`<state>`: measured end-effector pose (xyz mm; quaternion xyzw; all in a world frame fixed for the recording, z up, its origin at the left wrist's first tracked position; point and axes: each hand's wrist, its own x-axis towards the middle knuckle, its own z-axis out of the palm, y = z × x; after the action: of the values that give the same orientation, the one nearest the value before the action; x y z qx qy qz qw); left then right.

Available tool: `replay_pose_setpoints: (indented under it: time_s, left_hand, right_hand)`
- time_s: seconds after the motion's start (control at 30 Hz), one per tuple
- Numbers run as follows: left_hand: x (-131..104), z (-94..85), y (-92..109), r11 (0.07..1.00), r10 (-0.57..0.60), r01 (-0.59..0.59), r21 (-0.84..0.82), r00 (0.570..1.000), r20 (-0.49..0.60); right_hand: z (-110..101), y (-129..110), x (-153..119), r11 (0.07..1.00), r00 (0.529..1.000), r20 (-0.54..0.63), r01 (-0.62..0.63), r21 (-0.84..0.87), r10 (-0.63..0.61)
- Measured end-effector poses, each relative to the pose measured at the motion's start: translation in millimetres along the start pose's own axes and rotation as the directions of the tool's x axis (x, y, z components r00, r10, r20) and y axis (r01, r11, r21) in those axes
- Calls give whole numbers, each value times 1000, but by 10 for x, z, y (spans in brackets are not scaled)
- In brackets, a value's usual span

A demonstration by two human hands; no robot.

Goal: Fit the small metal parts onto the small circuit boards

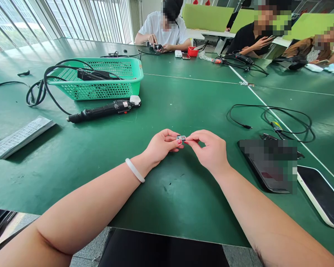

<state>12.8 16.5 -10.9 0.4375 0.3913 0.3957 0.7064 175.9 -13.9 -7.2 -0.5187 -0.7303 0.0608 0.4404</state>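
Note:
A small circuit board (180,138), grey and speckled with parts, is held just above the green table. My left hand (164,145), with a white bangle on its wrist, pinches it between thumb and fingers from the left. From the other side my right hand (208,148) closes thumb and forefinger on its right end. Fingers cover much of the board, so its fine details cannot be made out. Further off to the left lies a black electric screwdriver (102,111) with a cable, in front of a green plastic basket (100,89).
The basket holds a black adapter-like box (97,75) and cables. A stack of paper (22,136) lies left. At the right are a black cable (288,111), a dark tablet-like device (267,167) and a white-edged phone (323,196). Several people sit across the table (183,207).

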Motion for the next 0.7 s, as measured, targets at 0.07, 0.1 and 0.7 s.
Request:
replay_pose_setpoints:
  time_s: [0.07, 0.1, 0.7]
  left_hand:
    - [1, -1, 0, 1000, -2, 3, 3, 1000, -2]
    - [2, -1, 1, 1000, -6, 6, 5, 1000, -3]
    - [6, -15, -9, 1000, 1, -2, 18, 998, 56]
  right_hand:
    - [13, 15, -1, 999, 1000, 2, 22, -24, -22]
    - [21, 27, 0, 998, 999, -6, 48, -35, -48]
    - [56, 19, 14, 999, 996, -72, 49, 3, -49]
